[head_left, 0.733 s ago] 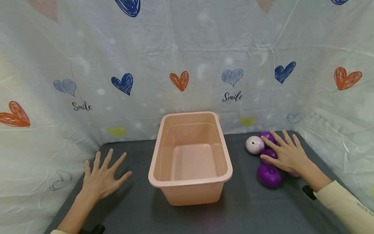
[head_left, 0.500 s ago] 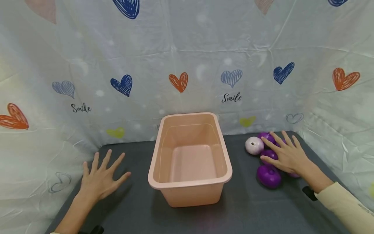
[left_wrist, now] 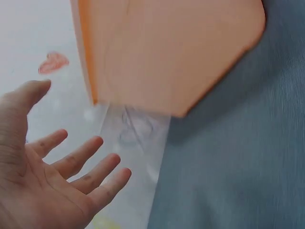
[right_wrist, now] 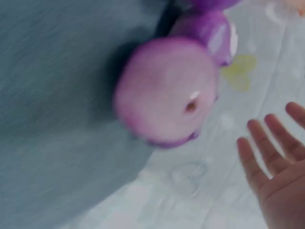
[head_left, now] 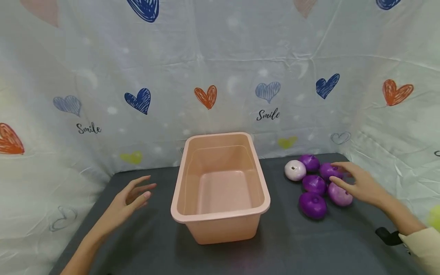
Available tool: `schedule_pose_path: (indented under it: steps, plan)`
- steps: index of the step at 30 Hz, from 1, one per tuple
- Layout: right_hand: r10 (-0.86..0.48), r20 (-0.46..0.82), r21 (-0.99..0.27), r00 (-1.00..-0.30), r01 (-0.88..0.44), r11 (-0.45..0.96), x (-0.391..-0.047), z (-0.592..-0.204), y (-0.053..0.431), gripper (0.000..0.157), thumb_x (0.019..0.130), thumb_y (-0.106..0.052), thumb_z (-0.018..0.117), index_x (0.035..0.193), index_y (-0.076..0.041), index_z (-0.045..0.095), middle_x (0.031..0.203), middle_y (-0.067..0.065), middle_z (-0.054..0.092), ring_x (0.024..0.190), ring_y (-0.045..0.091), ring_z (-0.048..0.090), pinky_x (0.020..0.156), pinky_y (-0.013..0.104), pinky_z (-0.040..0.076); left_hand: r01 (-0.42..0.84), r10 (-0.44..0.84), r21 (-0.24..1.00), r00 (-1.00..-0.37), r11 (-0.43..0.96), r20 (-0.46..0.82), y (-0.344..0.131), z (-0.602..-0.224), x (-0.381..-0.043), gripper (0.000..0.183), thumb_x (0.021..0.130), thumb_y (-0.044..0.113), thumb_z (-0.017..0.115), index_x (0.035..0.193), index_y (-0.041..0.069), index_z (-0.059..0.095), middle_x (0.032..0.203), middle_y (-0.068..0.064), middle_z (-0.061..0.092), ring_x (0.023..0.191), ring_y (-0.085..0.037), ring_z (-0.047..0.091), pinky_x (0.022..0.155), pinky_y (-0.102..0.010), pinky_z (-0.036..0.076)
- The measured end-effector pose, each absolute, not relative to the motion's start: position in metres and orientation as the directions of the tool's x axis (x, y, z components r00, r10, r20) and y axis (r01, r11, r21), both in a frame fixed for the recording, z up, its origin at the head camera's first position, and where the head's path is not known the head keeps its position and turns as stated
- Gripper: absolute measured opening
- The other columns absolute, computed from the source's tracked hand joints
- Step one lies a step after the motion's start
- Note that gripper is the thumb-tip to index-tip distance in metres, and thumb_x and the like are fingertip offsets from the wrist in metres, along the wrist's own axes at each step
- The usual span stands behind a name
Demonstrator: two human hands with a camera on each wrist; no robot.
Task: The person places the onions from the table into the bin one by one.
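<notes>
Head view first: a right hand (head_left: pixel 364 186) hangs at the far side of the onion cluster, thumb and fingers parted around the near edge of a purple onion (head_left: pixel 329 172). Touching or just short of it? Can't tell from here. A pink onion (head_left: pixel 339 194) sits just below the thumb, a white onion (head_left: pixel 295 170) at the cluster's left, all on the grey table (head_left: pixel 148 236). Over on the other side, the left hand (head_left: pixel 125 204) hovers beside the peach tub (head_left: pixel 223 229), half curled, nothing in it. On the sheet (head_left: pixel 227 49) behind, "Smile" reads clearly twice among the hearts; no brand to be seen.

To the left wrist: palm showing, fingers loosely spread, no hold on anything, tub wall beyond them. No readable words.

And the right wrist: fingers long and apart, nothing gripped, the pink onion large and blurred mid-picture. No lettering either. This looks like the reach stage; a pick here would call for thumb and fingers closing squarely around one onion without nudging its neighbours.
</notes>
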State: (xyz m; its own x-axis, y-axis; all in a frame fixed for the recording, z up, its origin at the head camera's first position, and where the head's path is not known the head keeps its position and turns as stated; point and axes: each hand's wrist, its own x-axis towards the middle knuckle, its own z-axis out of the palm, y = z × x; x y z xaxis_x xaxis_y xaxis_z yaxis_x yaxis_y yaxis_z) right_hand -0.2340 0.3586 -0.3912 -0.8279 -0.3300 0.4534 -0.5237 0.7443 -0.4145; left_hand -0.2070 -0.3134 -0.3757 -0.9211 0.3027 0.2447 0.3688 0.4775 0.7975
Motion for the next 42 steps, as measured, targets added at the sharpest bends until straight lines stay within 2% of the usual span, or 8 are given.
schedule_pose_path:
  steps: [5,12,20,26,29,31,35,42]
  plan:
    - [-0.206,0.467,-0.543,-0.86,-0.463,0.701,-0.219,-0.403,0.387,0.038,0.097,-0.007,0.07,0.133,0.0,0.061,0.124,0.003,0.063,0.105,-0.008,0.055,0.083,0.01,0.042,0.321,0.332,0.9,-0.918,0.295,0.218,-0.288,-0.373,-0.211,0.056,0.11,0.016,0.049,0.161,0.018,0.026,0.154,-0.024,0.037,0.136,-0.034,0.045,0.096,-0.033,0.049]
    - [-0.153,0.407,-0.657,-0.9,-0.405,0.635,-0.208,-0.429,0.416,0.046,0.097,-0.004,0.07,0.138,0.006,0.052,0.126,-0.025,0.05,0.109,-0.011,0.053,0.084,0.009,0.043,0.298,0.387,0.942,-0.896,0.157,0.219,-0.259,-0.374,-0.218,0.059,0.111,0.018,0.045,0.163,0.027,0.018,0.161,-0.022,0.024,0.144,-0.048,0.026,0.1,-0.029,0.044]
    - [-0.139,0.371,-0.689,-0.918,-0.373,0.621,-0.208,-0.444,0.422,0.074,0.09,-0.002,0.077,0.152,0.002,0.037,0.141,0.006,0.045,0.113,-0.011,0.044,0.085,0.011,0.044,0.286,0.405,0.95,-0.889,0.129,0.212,-0.252,-0.374,-0.22,0.06,0.111,0.021,0.042,0.163,0.03,0.015,0.162,-0.019,0.02,0.145,-0.045,0.024,0.107,-0.06,0.032]
    - [-0.179,0.295,-0.689,-0.939,-0.339,0.641,-0.214,-0.449,0.417,0.085,0.089,-0.006,0.079,0.155,0.006,0.026,0.148,0.035,0.034,0.125,0.049,0.045,0.084,0.01,0.042,0.279,0.4,0.952,-0.892,0.122,0.21,-0.252,-0.372,-0.22,0.061,0.11,0.023,0.043,0.164,0.027,0.013,0.162,-0.018,0.021,0.146,-0.044,0.023,0.107,-0.062,0.032]
    - [-0.196,0.291,-0.698,-0.936,-0.348,0.626,-0.217,-0.451,0.414,0.088,0.086,-0.004,0.081,0.153,0.009,0.026,0.147,0.037,0.034,0.122,0.06,0.042,0.083,0.011,0.043,0.278,0.402,0.953,-0.892,0.123,0.208,-0.252,-0.371,-0.218,0.061,0.11,0.023,0.044,0.163,0.029,0.014,0.162,-0.017,0.022,0.146,-0.043,0.024,0.106,-0.059,0.035]
    - [-0.207,0.302,-0.694,-0.931,-0.364,0.622,-0.219,-0.451,0.412,0.088,0.084,-0.002,0.083,0.152,0.01,0.028,0.145,0.037,0.035,0.12,0.057,0.044,0.082,0.012,0.044,0.277,0.404,0.954,-0.891,0.119,0.208,-0.253,-0.37,-0.218,0.061,0.11,0.023,0.044,0.163,0.032,0.016,0.162,-0.017,0.023,0.146,-0.042,0.025,0.106,-0.057,0.036]
    - [-0.23,0.306,-0.679,-0.924,-0.381,0.627,-0.222,-0.452,0.409,0.089,0.082,-0.002,0.085,0.15,0.011,0.03,0.144,0.036,0.037,0.12,0.021,0.052,0.081,0.015,0.047,0.272,0.403,0.956,-0.892,0.111,0.207,-0.253,-0.367,-0.216,0.061,0.109,0.022,0.045,0.163,0.033,0.017,0.162,-0.017,0.023,0.146,-0.041,0.025,0.106,-0.054,0.037]
    - [-0.249,0.284,-0.703,-0.926,-0.378,0.602,-0.226,-0.452,0.405,0.087,0.082,-0.001,0.084,0.149,0.012,0.03,0.14,0.037,0.038,0.119,0.013,0.051,0.08,0.017,0.049,0.241,0.377,0.964,-0.908,0.113,0.183,-0.249,-0.361,-0.216,0.066,0.108,0.024,0.051,0.162,0.034,0.016,0.162,-0.017,0.023,0.145,-0.04,0.027,0.107,-0.059,0.033]
